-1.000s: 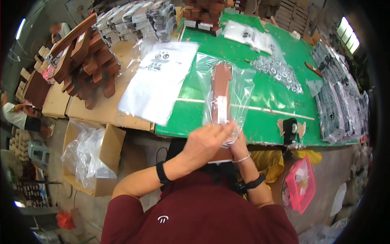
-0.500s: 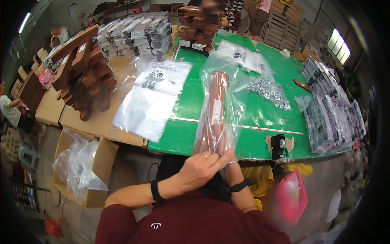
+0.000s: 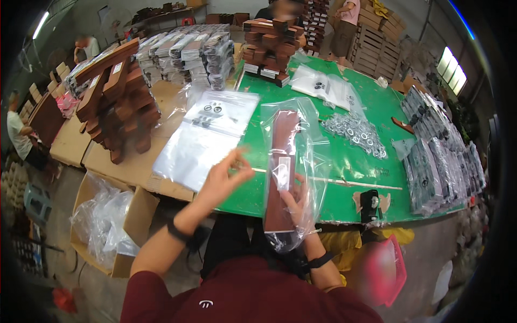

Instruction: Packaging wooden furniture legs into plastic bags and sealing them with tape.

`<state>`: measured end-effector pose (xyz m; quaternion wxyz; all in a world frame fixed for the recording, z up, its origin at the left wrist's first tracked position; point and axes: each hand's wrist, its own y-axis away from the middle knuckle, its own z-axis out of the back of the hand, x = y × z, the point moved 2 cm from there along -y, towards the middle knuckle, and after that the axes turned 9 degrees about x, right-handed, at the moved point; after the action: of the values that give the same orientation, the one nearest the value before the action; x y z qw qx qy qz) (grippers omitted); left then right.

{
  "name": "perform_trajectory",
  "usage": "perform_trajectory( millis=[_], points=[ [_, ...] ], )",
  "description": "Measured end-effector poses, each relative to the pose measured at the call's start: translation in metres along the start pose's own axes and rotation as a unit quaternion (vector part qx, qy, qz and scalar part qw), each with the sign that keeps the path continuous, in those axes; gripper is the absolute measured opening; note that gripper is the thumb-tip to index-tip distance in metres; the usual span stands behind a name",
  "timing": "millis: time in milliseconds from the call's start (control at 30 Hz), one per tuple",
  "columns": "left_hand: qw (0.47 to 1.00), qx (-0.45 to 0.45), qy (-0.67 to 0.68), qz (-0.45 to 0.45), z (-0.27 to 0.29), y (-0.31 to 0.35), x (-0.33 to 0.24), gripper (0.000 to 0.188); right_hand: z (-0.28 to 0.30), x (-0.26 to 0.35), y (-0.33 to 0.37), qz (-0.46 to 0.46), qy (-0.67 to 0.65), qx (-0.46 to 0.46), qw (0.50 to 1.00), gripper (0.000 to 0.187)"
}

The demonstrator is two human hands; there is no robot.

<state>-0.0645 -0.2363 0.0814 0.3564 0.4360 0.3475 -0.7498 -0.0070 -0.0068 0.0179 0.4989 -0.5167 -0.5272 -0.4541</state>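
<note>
A reddish-brown wooden piece (image 3: 280, 207) with a white label stands slanted over the table's front edge, in a clear plastic bag (image 3: 309, 140). My right hand (image 3: 297, 200) grips the wood near its lower part, thumb across its face; clear film overlaps the hand, and I cannot tell whether it is inside the bag. To the left, my left hand (image 3: 230, 175) is raised off the bag, its fingers bent and apart, slightly blurred, with nothing visible in it. Just beyond it lies a stack of flat printed plastic bags (image 3: 202, 142).
Brown wooden pieces (image 3: 116, 102) are piled at left. A cardboard box (image 3: 141, 215) of crumpled plastic stands below. On the green table (image 3: 350, 172) lie metal rings (image 3: 355, 132), a black device (image 3: 369, 205) and stacked wrapped packs (image 3: 425, 167). A pink basket (image 3: 396, 272) is at lower right. People are behind.
My left hand has let go of the bag's near end and moved left and up. The bagged wood has come nearer me, and my right hand has moved up along it.
</note>
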Motion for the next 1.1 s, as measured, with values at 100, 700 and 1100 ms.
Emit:
perform_trajectory(
  millis=[100,700,1100],
  points=[
    [0.975,-0.071,0.205,0.049,0.010,-0.049,0.027,0.055,-0.014,-0.008,0.000,0.032,-0.020,0.045,0.998,0.063],
    [0.901,-0.066,0.427,0.046,0.003,-0.022,0.036,0.093,-0.005,0.004,0.008,0.032,-0.006,0.137,0.990,0.051],
    [0.869,-0.034,0.490,0.062,-0.053,-0.018,0.021,0.052,-0.002,0.021,0.000,0.009,0.080,0.199,0.977,0.064]
  ],
)
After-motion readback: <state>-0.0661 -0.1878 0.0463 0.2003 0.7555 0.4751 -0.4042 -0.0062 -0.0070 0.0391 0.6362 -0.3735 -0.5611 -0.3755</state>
